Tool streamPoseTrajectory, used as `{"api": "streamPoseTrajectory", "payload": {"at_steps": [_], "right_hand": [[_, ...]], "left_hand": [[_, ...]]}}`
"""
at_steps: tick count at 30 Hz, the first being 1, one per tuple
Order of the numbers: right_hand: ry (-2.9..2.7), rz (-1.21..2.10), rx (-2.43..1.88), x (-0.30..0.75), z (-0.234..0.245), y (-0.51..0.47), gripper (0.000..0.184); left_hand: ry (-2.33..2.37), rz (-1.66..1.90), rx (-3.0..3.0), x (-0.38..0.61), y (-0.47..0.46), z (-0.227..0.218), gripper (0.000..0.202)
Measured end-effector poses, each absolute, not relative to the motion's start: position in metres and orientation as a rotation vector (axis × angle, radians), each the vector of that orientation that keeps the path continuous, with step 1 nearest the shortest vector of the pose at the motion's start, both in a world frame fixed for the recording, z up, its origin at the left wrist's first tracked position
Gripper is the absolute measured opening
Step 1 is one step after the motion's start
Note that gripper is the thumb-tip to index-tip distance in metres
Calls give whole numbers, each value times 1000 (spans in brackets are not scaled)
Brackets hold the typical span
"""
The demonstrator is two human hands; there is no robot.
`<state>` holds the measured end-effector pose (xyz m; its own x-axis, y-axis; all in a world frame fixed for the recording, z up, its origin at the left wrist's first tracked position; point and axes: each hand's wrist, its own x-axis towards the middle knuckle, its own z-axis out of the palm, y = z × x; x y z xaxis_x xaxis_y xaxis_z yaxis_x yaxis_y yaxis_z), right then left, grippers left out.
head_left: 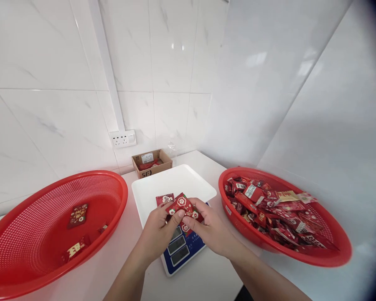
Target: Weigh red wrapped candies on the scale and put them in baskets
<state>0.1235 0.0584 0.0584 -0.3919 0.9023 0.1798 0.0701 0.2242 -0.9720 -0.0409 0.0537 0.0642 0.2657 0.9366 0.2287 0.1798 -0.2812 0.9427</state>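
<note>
My left hand and my right hand are both closed on a small red packet with white flowers, thumbs pressed on its near side. More red packaging shows behind and below it; I cannot tell how many pieces are held. Under my hands stands a digital scale with a white pan and a blue display panel. Another red packet shows just beyond my left fingers, over the pan; whether it rests there or is held is unclear.
On the left, a red plastic basket has a few packets inside. A second red basket on the right is heaped with red-wrapped packets. At the back, a cardboard box holds red items, beside a clear plastic bottle. Tiled walls close in the corner.
</note>
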Motion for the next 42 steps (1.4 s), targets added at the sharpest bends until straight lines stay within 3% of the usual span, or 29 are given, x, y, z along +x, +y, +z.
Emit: {"api": "streamPoseTrajectory", "payload": {"at_steps": [14,21,37,42], "right_hand": [[-1710,1253,-768,124,57,54,38],[-1772,1144,-984,122,50,56,51],[-1804,1097,-902,121,58,53,46],[-1798,1097,-881,120,55,56,44]], "left_hand": [[997,1032,1639,-44,51,65,33],[1009,1056,1678,-43,49,66,34],[858,994,1623,-39,49,66,40],[848,1008,1597,-39,50,65,34]]}}
